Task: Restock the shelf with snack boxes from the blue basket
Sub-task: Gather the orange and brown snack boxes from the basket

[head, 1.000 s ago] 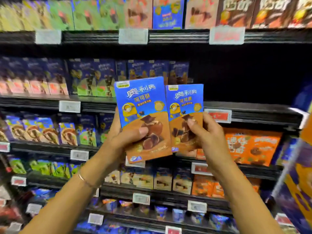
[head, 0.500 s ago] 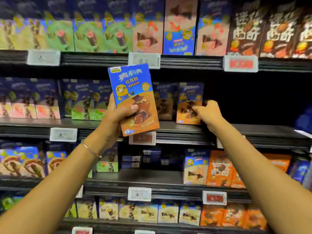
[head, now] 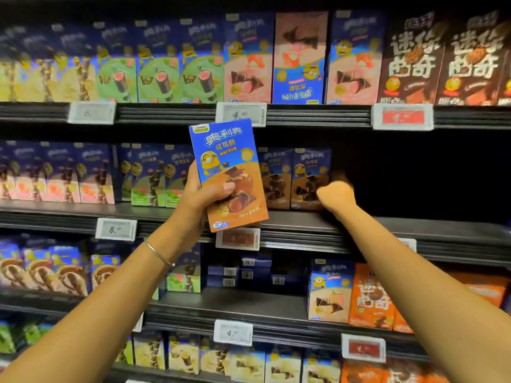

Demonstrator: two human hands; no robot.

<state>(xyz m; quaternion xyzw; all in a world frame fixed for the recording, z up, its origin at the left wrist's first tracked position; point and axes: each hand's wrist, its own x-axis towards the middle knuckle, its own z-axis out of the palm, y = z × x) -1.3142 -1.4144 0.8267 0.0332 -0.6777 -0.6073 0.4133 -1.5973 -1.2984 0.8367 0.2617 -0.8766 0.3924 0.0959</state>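
My left hand (head: pixel 203 199) grips a blue and orange snack box (head: pixel 229 167), held upright in front of the middle shelf (head: pixel 414 226). My right hand (head: pixel 336 196) reaches into that shelf. Its fingers curl round the lower right edge of a matching snack box (head: pixel 308 172) that stands on the shelf board, though they are mostly hidden behind the back of the hand. Another matching box (head: pixel 275 175) stands just left of that one. The blue basket is out of view.
Right of my right hand the middle shelf is dark, with no boxes showing. Rows of other snack boxes fill the top shelf (head: pixel 304 111) and the lower shelves (head: pixel 235 305). Price tags (head: pixel 241 114) hang on the shelf edges.
My right hand has carried its box from in front of me onto the middle shelf and sunk to the box's lower right corner. My left hand has kept its box raised. The view has tilted upward.
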